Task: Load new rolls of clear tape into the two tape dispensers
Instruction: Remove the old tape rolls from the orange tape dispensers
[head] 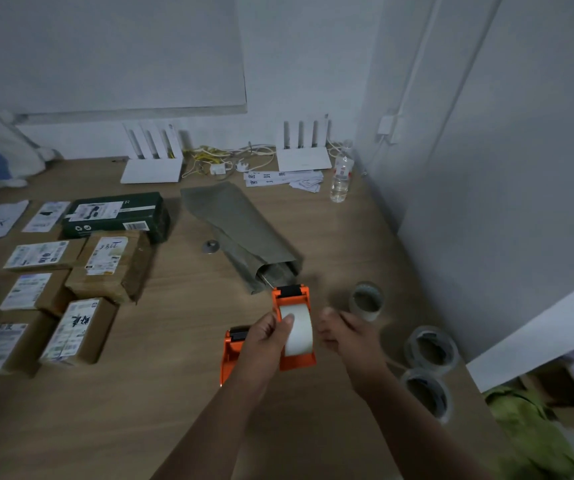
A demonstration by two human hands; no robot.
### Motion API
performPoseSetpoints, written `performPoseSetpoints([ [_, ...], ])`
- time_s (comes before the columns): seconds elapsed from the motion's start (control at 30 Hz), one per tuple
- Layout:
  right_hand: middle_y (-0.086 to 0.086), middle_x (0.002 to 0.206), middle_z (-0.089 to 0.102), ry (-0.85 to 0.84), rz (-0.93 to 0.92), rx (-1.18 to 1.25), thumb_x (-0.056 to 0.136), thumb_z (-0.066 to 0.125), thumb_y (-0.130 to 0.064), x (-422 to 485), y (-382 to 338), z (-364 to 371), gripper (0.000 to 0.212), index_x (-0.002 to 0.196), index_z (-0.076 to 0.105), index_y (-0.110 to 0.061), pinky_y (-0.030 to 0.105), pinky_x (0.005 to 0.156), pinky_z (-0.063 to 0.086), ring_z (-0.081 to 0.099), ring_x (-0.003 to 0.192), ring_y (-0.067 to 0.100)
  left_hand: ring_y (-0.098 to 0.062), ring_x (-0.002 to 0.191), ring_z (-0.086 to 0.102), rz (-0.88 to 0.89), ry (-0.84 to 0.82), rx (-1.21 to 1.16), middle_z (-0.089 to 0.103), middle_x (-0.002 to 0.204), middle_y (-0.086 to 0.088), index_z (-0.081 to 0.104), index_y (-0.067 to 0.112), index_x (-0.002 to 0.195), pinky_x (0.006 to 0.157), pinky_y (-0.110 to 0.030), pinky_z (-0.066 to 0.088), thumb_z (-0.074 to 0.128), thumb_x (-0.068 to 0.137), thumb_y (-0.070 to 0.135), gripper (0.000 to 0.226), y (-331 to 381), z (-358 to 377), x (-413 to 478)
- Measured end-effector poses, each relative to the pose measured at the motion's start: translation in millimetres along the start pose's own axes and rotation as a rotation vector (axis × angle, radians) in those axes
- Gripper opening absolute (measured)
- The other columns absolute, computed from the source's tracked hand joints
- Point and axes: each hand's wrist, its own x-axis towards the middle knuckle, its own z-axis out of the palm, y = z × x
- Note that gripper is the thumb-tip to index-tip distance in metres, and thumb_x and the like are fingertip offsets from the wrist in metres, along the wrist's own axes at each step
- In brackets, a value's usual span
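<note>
My left hand [266, 344] grips an orange tape dispenser [296, 362] with a white core or roll [298, 329] seated in it, thumb pressed on the roll's top. A second orange dispenser [229, 358] lies on the table just left of it, partly hidden by my left hand. My right hand [351, 337], blurred, hovers just right of the held dispenser; whether it holds anything I cannot tell. Three clear tape rolls sit to the right: one upright [366, 301], two lying flat near the table's right edge [430, 349] [427, 393].
Several labelled cardboard parcels [77, 330] and a dark green box [116, 216] fill the left of the wooden table [174, 410]. A grey paper bag [240, 233] lies behind the dispensers. Two white routers [152, 168], cables and a water bottle [341, 178] stand by the wall.
</note>
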Motion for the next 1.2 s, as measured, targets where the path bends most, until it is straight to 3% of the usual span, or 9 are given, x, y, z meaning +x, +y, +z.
performPoseSetpoints([
  [0.1, 0.021, 0.095, 0.074, -0.169, -0.007, -0.049, 0.090, 0.066, -0.028, -5, -7, 6, 0.024, 0.095, 0.073, -0.006, 0.049, 0.085, 0.057, 0.072, 0.092, 0.032, -0.021, 0.089, 0.071, -0.003, -0.005, 0.002, 0.077, 0.100, -0.010, 0.071, 0.013, 0.107, 0.074, -0.031, 0.055, 0.057, 0.095, 0.024, 0.021, 0, -1, 1],
  [0.23, 0.014, 0.089, 0.077, -0.164, -0.026, -0.061, 0.084, 0.072, -0.017, -11, -5, 12, 0.012, 0.093, 0.077, -0.010, 0.054, 0.085, 0.056, 0.073, 0.084, 0.029, -0.025, 0.091, 0.070, -0.014, -0.025, 0.025, 0.076, 0.101, -0.012, 0.071, 0.015, 0.107, 0.080, -0.041, 0.056, 0.059, 0.094, 0.026, 0.020, -4, -6, 3],
  [0.43, 0.019, 0.089, 0.076, -0.160, -0.056, -0.120, 0.087, 0.068, -0.014, -13, -2, 12, 0.011, 0.091, 0.075, -0.005, 0.048, 0.078, 0.059, 0.073, 0.082, 0.030, -0.032, 0.097, 0.071, -0.039, -0.031, 0.009, 0.076, 0.103, -0.013, 0.071, 0.015, 0.109, 0.085, -0.048, 0.057, 0.056, 0.096, 0.026, 0.023, -7, -15, 6],
  [0.6, 0.028, 0.087, 0.067, -0.121, -0.072, -0.130, 0.091, 0.063, -0.016, -11, 0, 0, 0.021, 0.087, 0.068, 0.004, 0.037, 0.072, 0.055, 0.064, 0.076, 0.022, -0.018, 0.075, 0.071, -0.034, 0.003, -0.004, 0.077, 0.088, -0.007, 0.071, 0.011, 0.102, 0.065, -0.027, 0.056, 0.054, 0.097, 0.020, 0.020, -7, -19, 13],
  [0.7, 0.017, 0.067, 0.060, -0.071, -0.102, -0.148, 0.090, 0.064, -0.015, -4, -1, -14, 0.021, 0.074, 0.068, -0.003, 0.032, 0.063, 0.047, 0.055, 0.066, 0.016, -0.020, 0.076, 0.065, -0.051, 0.025, -0.034, 0.073, 0.085, -0.009, 0.071, 0.009, 0.101, 0.073, -0.033, 0.053, 0.056, 0.095, 0.021, 0.020, -11, -22, 19],
  [0.83, -0.008, 0.053, 0.049, 0.047, -0.187, -0.425, 0.085, 0.070, -0.017, 24, -4, -56, 0.031, 0.057, 0.059, -0.016, 0.022, 0.054, 0.038, 0.044, 0.051, 0.006, -0.020, 0.077, 0.062, -0.055, 0.075, -0.076, 0.072, 0.085, -0.008, 0.072, 0.013, 0.099, 0.079, -0.040, 0.049, 0.059, 0.094, 0.025, 0.018, -20, -17, 29],
  [0.97, 0.006, 0.079, 0.071, 0.184, -0.231, -0.729, 0.083, 0.073, -0.019, 51, -12, -107, 0.011, 0.085, 0.074, -0.009, 0.028, 0.071, 0.044, 0.062, 0.074, 0.021, -0.016, 0.073, 0.062, -0.037, 0.149, -0.136, 0.073, 0.084, -0.006, 0.072, 0.009, 0.098, 0.075, -0.034, 0.047, 0.057, 0.094, 0.018, 0.017, -22, -4, 37],
  [1.13, 0.018, 0.080, 0.070, 0.110, -0.240, -1.112, 0.087, 0.065, -0.023, 102, -15, -170, 0.021, 0.072, 0.062, -0.009, 0.030, 0.063, 0.039, 0.066, 0.077, 0.037, -0.024, 0.089, 0.062, -0.007, 0.218, -0.124, 0.073, 0.096, -0.013, 0.071, 0.006, 0.104, 0.089, -0.041, 0.046, 0.058, 0.094, 0.018, 0.021, -25, 11, 45],
  [1.2, 0.020, 0.095, 0.071, 0.073, -0.241, -1.245, 0.090, 0.061, -0.025, 124, -14, -184, 0.017, 0.086, 0.066, -0.009, 0.033, 0.072, 0.047, 0.066, 0.089, 0.037, -0.025, 0.090, 0.062, 0.001, 0.232, -0.094, 0.073, 0.097, -0.015, 0.071, 0.008, 0.104, 0.091, -0.043, 0.045, 0.061, 0.091, 0.025, 0.024, -26, 15, 45],
])
